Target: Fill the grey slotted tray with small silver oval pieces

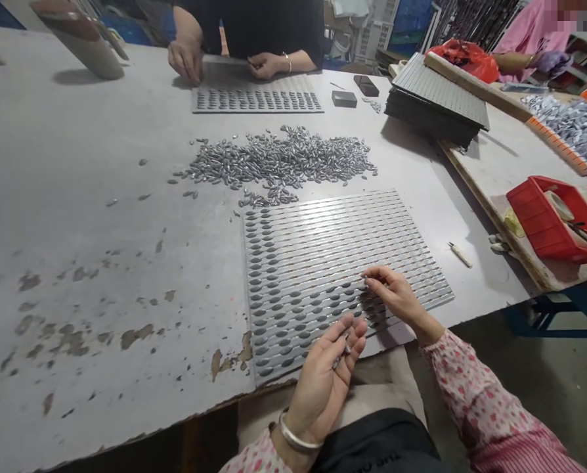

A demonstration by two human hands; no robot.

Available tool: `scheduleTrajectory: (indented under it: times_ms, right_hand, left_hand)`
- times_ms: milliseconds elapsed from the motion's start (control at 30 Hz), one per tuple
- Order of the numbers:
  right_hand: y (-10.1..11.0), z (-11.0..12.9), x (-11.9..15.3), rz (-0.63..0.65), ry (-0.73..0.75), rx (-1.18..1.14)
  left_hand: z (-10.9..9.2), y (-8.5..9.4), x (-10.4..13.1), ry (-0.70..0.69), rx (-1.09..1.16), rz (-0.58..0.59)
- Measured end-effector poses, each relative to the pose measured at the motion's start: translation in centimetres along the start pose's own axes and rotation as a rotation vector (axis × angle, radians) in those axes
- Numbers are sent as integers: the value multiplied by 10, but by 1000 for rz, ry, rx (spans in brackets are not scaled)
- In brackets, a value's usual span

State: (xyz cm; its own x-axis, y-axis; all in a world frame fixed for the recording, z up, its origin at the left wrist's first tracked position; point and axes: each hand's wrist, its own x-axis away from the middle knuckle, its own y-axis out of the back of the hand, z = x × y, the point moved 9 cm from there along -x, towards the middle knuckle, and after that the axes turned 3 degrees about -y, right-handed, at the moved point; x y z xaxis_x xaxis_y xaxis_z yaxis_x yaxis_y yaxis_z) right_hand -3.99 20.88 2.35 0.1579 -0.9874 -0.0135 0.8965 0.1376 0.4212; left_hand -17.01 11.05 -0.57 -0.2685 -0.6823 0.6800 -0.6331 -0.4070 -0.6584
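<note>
My left hand point(326, 374) is palm up with curled fingers, cupping a few small spindle-shaped metal pieces point(343, 351) over the near edge of a grooved board point(343, 230). Thumb and forefinger of my right hand point(396, 295) are pinched just above the board's rows; a tiny grey bit shows at the fingertips, apparently one such piece. Dark spindle-shaped pieces point(271, 269) sit in the grooves along the board's left side and its near rows. The far right grooves hold none. Beyond the board lies a loose pile of the same pieces point(283, 157).
Across the table, another person's hands point(185, 60) work at a second board point(259, 102). To the right are a stack of boards point(436, 98), a small knife-like tool point(459, 255) and a red bin point(549, 220). A wooden strip point(495, 217) edges the neighbouring surface.
</note>
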Motion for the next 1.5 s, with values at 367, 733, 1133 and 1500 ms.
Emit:
scheduleTrajectory:
  times_ms: [367, 733, 1133, 1500]
  right_hand:
    - [-3, -4, -22, 70, 103, 442]
    - [-35, 36, 5, 347, 76, 33]
    - [-58, 13, -32, 188, -56, -193]
    - [-75, 40, -43, 38, 216, 475]
  left_hand:
    - [0, 8, -1, -13, -73, 8]
    - [-14, 2, -4, -142, -146, 1]
    - [-15, 10, 2, -93, 73, -12]
    - [-14, 15, 4, -114, 53, -3]
